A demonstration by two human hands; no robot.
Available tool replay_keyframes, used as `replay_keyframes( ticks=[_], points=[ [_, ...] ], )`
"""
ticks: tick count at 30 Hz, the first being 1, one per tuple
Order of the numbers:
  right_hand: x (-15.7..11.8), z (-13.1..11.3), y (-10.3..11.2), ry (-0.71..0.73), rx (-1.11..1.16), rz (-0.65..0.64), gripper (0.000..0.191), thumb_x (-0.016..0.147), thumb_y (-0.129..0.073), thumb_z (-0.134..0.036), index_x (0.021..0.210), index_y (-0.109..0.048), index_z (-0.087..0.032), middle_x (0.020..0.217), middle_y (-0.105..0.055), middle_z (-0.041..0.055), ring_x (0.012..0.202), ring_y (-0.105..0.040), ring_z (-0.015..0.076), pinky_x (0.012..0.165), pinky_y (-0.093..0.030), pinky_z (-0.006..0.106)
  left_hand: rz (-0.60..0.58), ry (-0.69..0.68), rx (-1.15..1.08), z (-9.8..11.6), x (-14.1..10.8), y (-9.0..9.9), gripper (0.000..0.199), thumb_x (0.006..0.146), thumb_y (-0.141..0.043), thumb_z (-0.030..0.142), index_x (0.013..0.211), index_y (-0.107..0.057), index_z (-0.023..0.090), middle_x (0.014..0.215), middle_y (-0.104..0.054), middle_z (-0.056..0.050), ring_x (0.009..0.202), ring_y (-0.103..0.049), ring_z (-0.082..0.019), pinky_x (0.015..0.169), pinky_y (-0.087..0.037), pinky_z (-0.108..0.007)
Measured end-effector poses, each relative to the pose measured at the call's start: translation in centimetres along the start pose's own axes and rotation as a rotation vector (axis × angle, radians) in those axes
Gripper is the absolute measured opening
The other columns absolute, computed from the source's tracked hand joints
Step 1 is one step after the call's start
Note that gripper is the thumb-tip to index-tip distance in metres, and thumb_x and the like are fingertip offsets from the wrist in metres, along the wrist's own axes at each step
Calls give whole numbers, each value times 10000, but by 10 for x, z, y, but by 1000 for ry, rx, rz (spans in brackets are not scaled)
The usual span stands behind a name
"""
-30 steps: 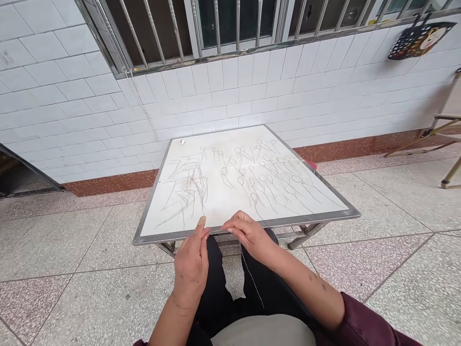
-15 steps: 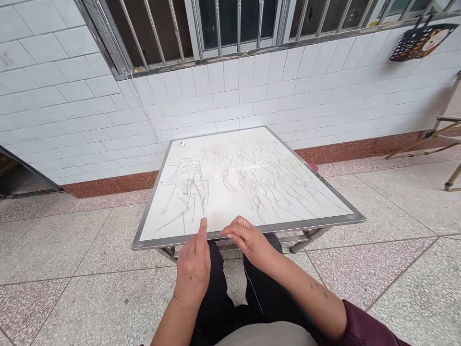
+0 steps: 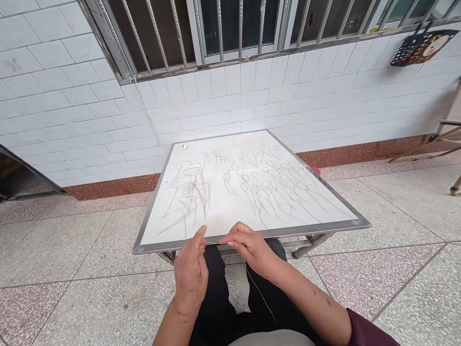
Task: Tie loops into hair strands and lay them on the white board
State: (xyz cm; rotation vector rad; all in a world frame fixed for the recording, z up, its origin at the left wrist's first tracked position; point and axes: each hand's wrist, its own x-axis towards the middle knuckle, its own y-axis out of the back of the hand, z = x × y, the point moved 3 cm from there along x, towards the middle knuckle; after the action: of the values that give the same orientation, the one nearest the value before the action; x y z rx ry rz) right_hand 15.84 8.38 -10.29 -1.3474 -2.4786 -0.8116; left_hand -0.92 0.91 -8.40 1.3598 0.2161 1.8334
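Note:
My right hand (image 3: 250,247) pinches a thin wire (image 3: 262,294) between thumb and fingertips at the table's near edge. The wire's long tail hangs below that hand over my dark trousers. Facing it a short gap away, my left hand (image 3: 190,269) has its fingers curled together, and a thin piece of the same wire seems to run across the gap into them. A tan wrap covers one left fingertip. Beyond the hands, several wires with looped ends (image 3: 258,204) lie on the right of the white table (image 3: 223,218). Bent wires (image 3: 192,192) without clear loops lie in a loose bunch on the left.
A small white and red object (image 3: 185,147) lies at the table's far left corner. Behind stands a white tiled wall (image 3: 223,103) with a barred window (image 3: 230,29). A dark patterned bag (image 3: 423,47) hangs at upper right, above a stand's metal legs (image 3: 432,139).
My left hand has closed from a raised, straight finger to fingers bent in toward the wire. The right hand keeps its pinch, and the hanging wire tail has swung slightly right.

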Motion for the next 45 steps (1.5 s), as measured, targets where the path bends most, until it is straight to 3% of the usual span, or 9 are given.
replay_keyframes(
  ticks=[7,12,20,26,31,38,45],
  points=[
    [-2,-2,7,52,3,-37,280,982,-453,-179,1039,-714,-265,889,-529,29,819,-569,150,708,-480,281,-171,-227,-9,0,5,10,615,929,-382,-13,1478,-353,263,842,-634,-23,745,-590,-154,672,-543,-267],
    [-1,-4,10,41,9,-86,280,983,-461,-192,1024,-724,-280,895,-526,29,833,-574,150,720,-480,280,-259,-285,-40,1,5,16,648,920,-374,-28,1494,-318,268,810,-617,-6,697,-559,-150,684,-533,-281],
    [2,1,4,-61,-42,31,258,976,-471,-189,986,-719,-259,872,-526,27,796,-562,157,712,-473,292,-132,53,-37,-1,1,8,439,969,-377,102,1367,-497,241,858,-660,-8,780,-651,-151,703,-535,-266],
    [5,1,2,-107,-37,36,255,957,-487,-152,977,-720,-253,875,-535,24,807,-562,151,721,-466,282,-74,318,-148,-9,-1,4,388,985,-421,232,1366,-497,245,869,-693,13,744,-666,-139,744,-538,-282],
    [9,1,1,-133,-16,48,250,950,-489,-167,947,-724,-252,853,-525,19,781,-550,149,708,-456,278,-90,367,-177,-9,1,4,374,992,-418,279,1354,-502,239,854,-692,13,749,-669,-143,766,-529,-299],
    [16,10,3,-254,63,255,167,927,-523,-249,966,-685,-244,857,-553,18,761,-539,160,690,-450,293,-129,349,-187,2,3,-1,392,992,-412,298,1370,-486,224,858,-700,-1,770,-688,-163,761,-537,-318],
    [11,14,-2,-290,222,257,118,893,-574,-312,893,-667,-238,854,-543,4,608,-486,111,567,-426,254,-87,440,-217,2,7,2,428,984,-430,343,1392,-460,218,861,-704,-6,793,-691,-174,791,-537,-353]
  ],
)
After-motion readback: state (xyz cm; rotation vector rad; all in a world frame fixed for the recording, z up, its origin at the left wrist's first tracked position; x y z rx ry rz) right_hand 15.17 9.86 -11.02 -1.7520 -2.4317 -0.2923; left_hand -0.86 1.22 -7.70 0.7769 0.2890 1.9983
